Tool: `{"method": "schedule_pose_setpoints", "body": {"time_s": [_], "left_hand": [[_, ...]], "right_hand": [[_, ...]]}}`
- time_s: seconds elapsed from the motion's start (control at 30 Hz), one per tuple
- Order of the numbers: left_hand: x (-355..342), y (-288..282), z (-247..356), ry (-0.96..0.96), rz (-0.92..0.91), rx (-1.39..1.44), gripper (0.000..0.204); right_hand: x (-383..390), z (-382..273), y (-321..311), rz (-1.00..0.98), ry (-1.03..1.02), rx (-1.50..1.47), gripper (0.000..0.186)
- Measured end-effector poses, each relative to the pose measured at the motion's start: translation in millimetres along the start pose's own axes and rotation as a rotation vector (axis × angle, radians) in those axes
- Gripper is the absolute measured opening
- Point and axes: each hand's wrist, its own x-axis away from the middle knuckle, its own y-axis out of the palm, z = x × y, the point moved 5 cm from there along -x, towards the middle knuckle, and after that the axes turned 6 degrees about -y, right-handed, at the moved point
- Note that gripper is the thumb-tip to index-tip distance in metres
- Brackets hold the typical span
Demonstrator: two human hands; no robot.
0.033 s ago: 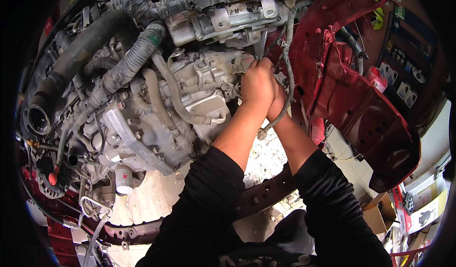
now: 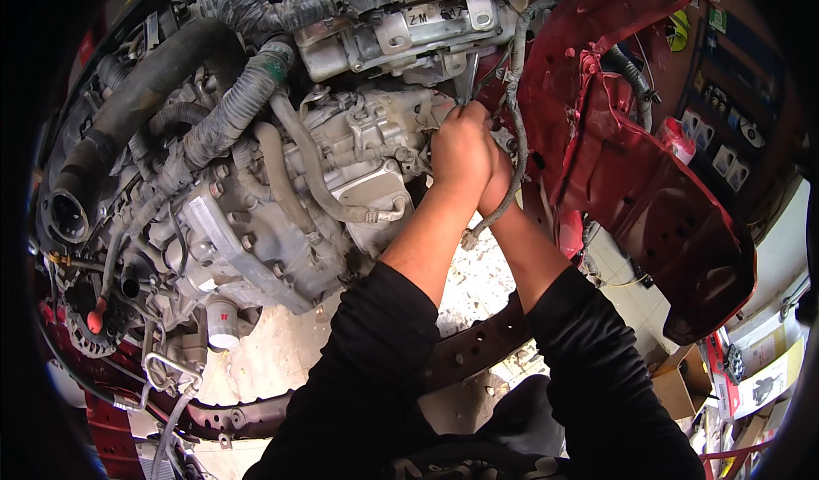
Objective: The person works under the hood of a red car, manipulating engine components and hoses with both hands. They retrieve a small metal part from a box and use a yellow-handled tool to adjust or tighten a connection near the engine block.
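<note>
My left hand (image 2: 461, 151) and my right hand (image 2: 499, 173) are closed together on what appears to be a slim metal tool (image 2: 472, 77), whose shaft rises from between my fingers. My left hand covers much of my right, and the tool's lower part is hidden. They are at the right end of a dusty aluminium engine and gearbox assembly (image 2: 247, 250), below a silver metal housing (image 2: 409, 36). A grey sleeved cable (image 2: 516, 79) hangs just right of my hands, its connector (image 2: 469, 239) dangling beside my forearms.
A dark red body panel (image 2: 631, 190) rises at the right, with shelves of small items (image 2: 725, 104) behind it. Thick hoses (image 2: 145, 96) cross the upper left. A perforated metal crossmember (image 2: 473, 343) runs under my arms. Cardboard boxes (image 2: 682, 378) sit at the lower right.
</note>
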Motion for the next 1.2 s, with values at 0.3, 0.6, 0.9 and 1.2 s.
{"method": "schedule_pose_setpoints", "body": {"time_s": [0.3, 0.6, 0.9, 1.2], "left_hand": [[-1.1, 2.1, -0.6, -0.038, -0.006, -0.067, 0.010], [-1.6, 3.6, -0.8, -0.064, -0.019, -0.068, 0.010], [-3.0, 3.2, 3.0, -0.134, -0.098, -0.132, 0.013], [-11.6, 3.7, 9.5, -0.081, -0.342, -0.473, 0.016]], "right_hand": [[1.2, 14.8, 12.3, -0.076, 0.104, 0.037, 0.029], [4.8, 4.9, 3.4, -0.010, 0.134, -0.203, 0.026], [11.9, 38.5, 20.7, 0.040, 0.156, -0.020, 0.029], [-4.5, 10.2, 10.2, 0.051, 0.229, -0.224, 0.023]]}}
